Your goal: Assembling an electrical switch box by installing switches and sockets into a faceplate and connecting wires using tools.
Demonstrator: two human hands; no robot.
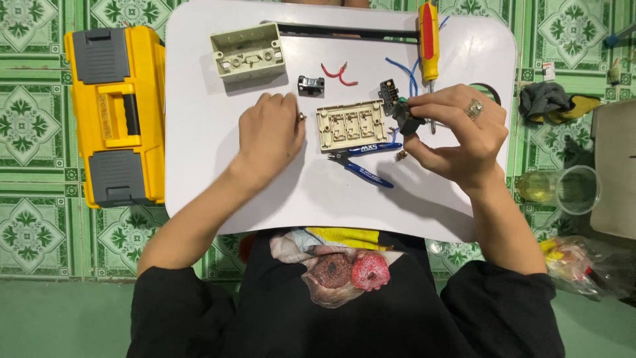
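right hand (457,136) grip clamped on black switch module (405,119), left hand (268,136) curled, knuckles up

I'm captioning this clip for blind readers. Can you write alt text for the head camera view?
Seen from above, a person's right hand pinches a small black switch part over a white lap table, while the left hand rests beside a beige switch frame. Blue cutters, a yellow screwdriver and a beige box lie nearby; a yellow toolbox sits on the green tiled floor.
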